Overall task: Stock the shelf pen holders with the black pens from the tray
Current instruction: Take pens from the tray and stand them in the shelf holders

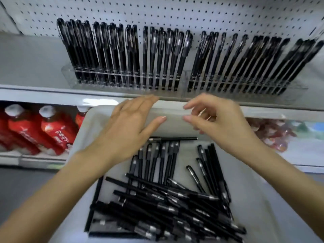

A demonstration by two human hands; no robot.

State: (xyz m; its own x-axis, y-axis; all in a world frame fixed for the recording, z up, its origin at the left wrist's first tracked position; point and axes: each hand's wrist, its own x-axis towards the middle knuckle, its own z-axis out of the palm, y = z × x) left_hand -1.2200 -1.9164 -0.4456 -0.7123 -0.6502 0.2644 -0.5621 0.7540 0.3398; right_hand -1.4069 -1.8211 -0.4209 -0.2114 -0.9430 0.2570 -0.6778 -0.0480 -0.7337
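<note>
A white tray [91, 130] below the shelf edge holds a loose heap of black pens [168, 199]. On the shelf stand two clear pen holders, the left one [122, 79] and the right one [245, 85], each with several black pens upright in its slots. My left hand [129, 127] hovers over the tray's far end with fingers straight and spread, holding nothing. My right hand [219, 121] hangs beside it, fingers loosely curled, thumb and forefinger apart with nothing between them. Both hands are above the pens, just below the shelf's front edge.
A white pegboard [175, 13] backs the shelf. On the lower shelf at left stand red bottles with white caps [52, 130]. Pinkish wrapped goods [273, 135] lie at the lower right. The shelf's front rail [52, 95] runs across just beyond my fingertips.
</note>
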